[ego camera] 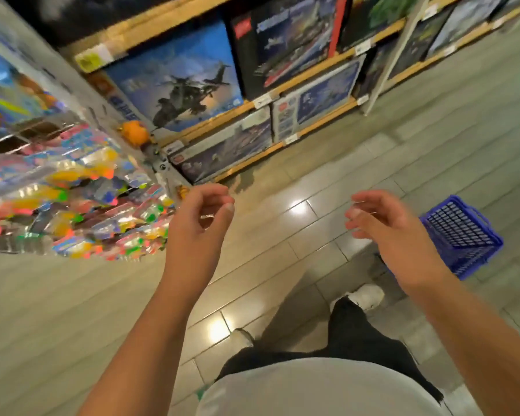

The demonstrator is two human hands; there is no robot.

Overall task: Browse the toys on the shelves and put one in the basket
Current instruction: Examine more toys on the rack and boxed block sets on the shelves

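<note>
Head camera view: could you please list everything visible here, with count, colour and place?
helicopter box: one, blue, upper wooden shelf, left.
other boxed sets: several, dark or blue, on the wooden shelves; exact count unclear.
packaged toys: many, multicoloured, rack at left; blurred.
orange toy: one, at the rack's end.
basket: one, blue, on the floor at right, nothing visible inside.
floor: grey tiles.
shoes: two, white.
left hand: empty, fingers loosely curled.
right hand: empty, fingers loosely curled.
</note>
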